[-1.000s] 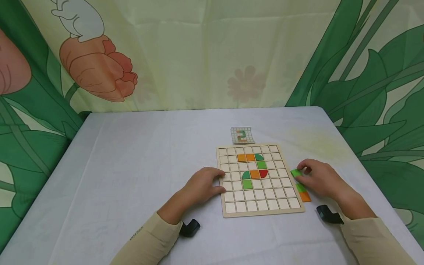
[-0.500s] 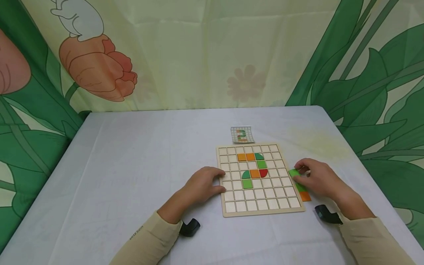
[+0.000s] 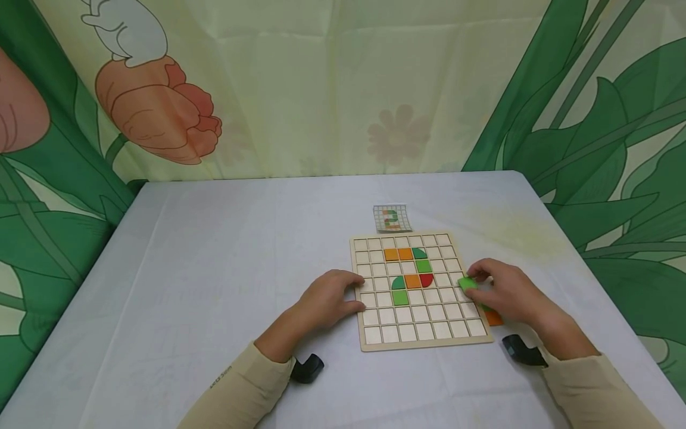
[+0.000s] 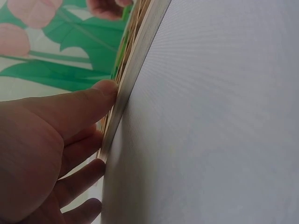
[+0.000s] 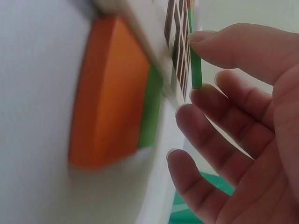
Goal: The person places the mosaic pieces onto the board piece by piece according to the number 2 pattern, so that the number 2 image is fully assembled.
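In the head view, a wooden grid board lies on the table. Orange, green and red tiles, some square and some with a rounded side, fill several of its cells. My left hand rests against the board's left edge; in the left wrist view the thumb and fingertips touch that edge. Between thumb and fingers, my right hand pinches a light green square tile over the board's right rim. The right wrist view shows this tile edge-on, off the table. Below the right hand lies an orange tile with a green tile against it.
A small printed card with a coloured grid pattern lies just behind the board. White cloth covers the table. A patterned curtain hangs behind it. Black wrist cameras sit near both cuffs.
My right hand has picked up the green square tile from beside the board and moved left with it, to the board's right rim. The left hand has stayed in place.
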{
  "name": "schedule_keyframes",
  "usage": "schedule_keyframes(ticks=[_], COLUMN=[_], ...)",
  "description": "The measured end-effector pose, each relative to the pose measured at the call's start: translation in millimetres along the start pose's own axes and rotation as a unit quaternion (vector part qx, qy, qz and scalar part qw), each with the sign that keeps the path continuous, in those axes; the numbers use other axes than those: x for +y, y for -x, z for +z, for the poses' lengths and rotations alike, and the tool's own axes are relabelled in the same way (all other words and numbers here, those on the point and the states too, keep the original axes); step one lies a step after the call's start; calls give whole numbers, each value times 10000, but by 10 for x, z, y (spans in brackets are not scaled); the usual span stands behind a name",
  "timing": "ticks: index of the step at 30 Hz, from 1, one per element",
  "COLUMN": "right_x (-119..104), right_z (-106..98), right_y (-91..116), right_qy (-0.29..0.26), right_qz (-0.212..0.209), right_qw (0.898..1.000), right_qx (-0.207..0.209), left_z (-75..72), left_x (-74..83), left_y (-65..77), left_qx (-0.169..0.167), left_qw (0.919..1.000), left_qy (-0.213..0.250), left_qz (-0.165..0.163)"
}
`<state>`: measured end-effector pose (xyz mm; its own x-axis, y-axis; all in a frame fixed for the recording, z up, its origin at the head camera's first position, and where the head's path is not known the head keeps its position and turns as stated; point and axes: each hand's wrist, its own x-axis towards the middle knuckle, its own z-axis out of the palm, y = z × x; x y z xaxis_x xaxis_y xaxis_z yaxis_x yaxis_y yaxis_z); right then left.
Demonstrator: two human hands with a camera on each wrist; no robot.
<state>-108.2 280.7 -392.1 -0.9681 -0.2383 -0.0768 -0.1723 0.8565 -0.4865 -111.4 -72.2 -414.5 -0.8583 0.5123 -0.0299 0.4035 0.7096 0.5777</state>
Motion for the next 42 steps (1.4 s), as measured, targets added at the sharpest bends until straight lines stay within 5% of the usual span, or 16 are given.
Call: schedule_keyframes(ticks=[16, 42], right_x=[-250, -405], right_z=[148, 253], right_y=[-32, -90], right_qy=[-6, 235], right_qz=[-471, -346], right_qw=[9988, 9977], right_qx=[-130, -539], left_z=[-2, -4], left_x=[23, 37], left_y=[-3, 5], left_qx=[2, -38], left_qw=[10000, 9999], left_qy=[0, -8], left_qz=[-44, -136])
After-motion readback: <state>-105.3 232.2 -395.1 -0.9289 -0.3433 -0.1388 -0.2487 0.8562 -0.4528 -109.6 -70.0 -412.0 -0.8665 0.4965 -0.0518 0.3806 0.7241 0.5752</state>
